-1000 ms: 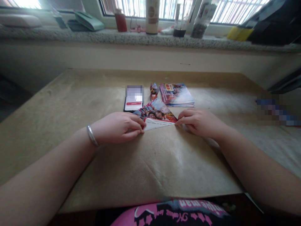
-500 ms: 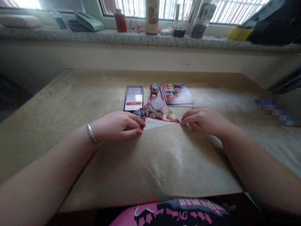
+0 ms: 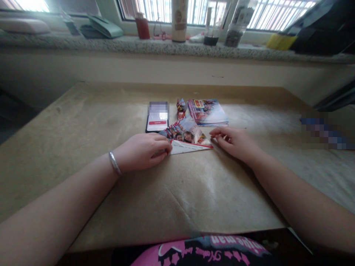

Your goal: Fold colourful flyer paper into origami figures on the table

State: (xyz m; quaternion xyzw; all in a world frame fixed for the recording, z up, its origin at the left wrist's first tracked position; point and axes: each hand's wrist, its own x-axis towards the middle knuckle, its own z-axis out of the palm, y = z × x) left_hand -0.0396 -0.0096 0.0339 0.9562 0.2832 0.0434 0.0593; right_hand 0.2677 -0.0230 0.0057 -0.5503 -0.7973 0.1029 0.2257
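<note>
A printed flyer (image 3: 188,135), folded to a triangle with a white strip along its near edge, lies on the table in front of me. My left hand (image 3: 148,150), with a silver bangle at the wrist, pinches the flyer's left corner between thumb and fingers. Just off the right corner is my right hand (image 3: 233,142), its fingers loosely curled and slightly apart, with nothing visible in them. Behind the flyer stands a small folded paper piece (image 3: 181,107). A stack of similar flyers (image 3: 209,112) lies to its right.
A phone (image 3: 157,125) with a lit screen lies behind my left hand. The brown-covered table (image 3: 124,207) reaches back to the wall. On the stone windowsill (image 3: 155,45) stand a red bottle (image 3: 142,27), a tall cylinder (image 3: 179,22) and other items.
My right hand has let go of the flyer's right corner, its fingers loosened. My left hand has shifted slightly right, further over the left corner.
</note>
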